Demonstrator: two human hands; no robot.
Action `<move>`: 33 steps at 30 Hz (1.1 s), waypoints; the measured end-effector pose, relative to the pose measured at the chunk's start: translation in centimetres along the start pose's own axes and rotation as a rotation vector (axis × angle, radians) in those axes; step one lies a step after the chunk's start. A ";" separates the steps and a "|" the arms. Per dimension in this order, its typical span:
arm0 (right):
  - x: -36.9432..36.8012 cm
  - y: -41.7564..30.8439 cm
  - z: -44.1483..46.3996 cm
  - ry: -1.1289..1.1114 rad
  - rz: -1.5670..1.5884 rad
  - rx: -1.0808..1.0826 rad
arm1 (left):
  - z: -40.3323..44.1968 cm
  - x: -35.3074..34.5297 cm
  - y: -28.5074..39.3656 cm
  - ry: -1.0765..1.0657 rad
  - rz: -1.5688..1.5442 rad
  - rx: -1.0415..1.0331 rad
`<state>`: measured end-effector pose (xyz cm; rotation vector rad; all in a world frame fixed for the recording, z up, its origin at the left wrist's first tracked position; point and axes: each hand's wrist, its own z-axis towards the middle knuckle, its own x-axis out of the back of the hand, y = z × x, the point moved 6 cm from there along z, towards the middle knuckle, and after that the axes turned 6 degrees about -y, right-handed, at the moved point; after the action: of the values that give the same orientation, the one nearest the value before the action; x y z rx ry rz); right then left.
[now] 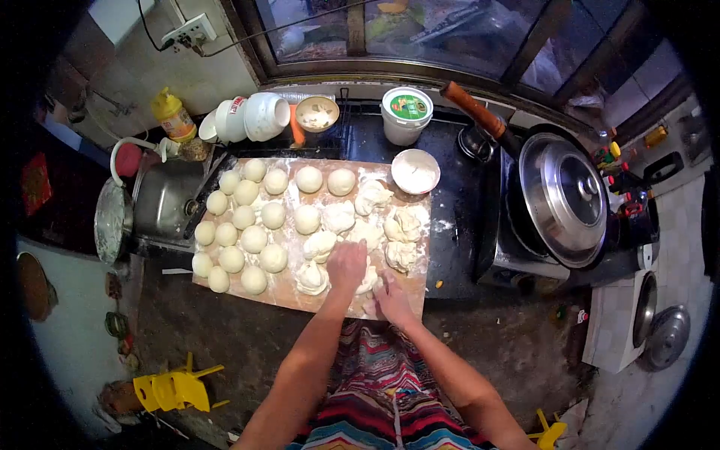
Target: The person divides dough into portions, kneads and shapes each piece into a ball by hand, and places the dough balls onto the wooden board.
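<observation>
White dough (367, 280) sat on the board's (289, 298) near right part, between our left hand (348, 264) and right hand (393, 300); honestly couldn't tell how open either was, or if they gripped it.

The dough balls (253, 240) are cream, the board (415, 289) tan, the garment (394, 401) striped in many colours, the stool (172, 390) yellow.

Bare forearms (304, 360) angle inward and forward, left hand (349, 264) back upward, right hand (394, 300) near it.
</observation>
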<state>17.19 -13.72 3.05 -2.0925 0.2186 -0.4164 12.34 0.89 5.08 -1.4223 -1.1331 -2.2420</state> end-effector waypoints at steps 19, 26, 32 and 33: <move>-0.5 1.2 -0.3 0.178 0.029 -0.006 | -0.8 -0.1 1.5 -0.087 0.100 -0.037; -1.3 -1.0 -4.0 0.108 -0.396 0.445 | -7.8 -0.7 -1.1 -0.084 -0.618 0.540; -1.2 2.9 -2.4 0.115 -0.032 0.086 | -1.2 -0.7 0.7 0.044 0.110 -0.185; -1.3 3.5 -1.3 0.125 -0.016 0.022 | 0.0 -1.2 0.4 -0.020 0.081 -0.106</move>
<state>15.53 -16.20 0.46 -2.0502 0.2691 -0.5573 13.10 0.40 4.25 -1.5062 -0.9567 -2.2665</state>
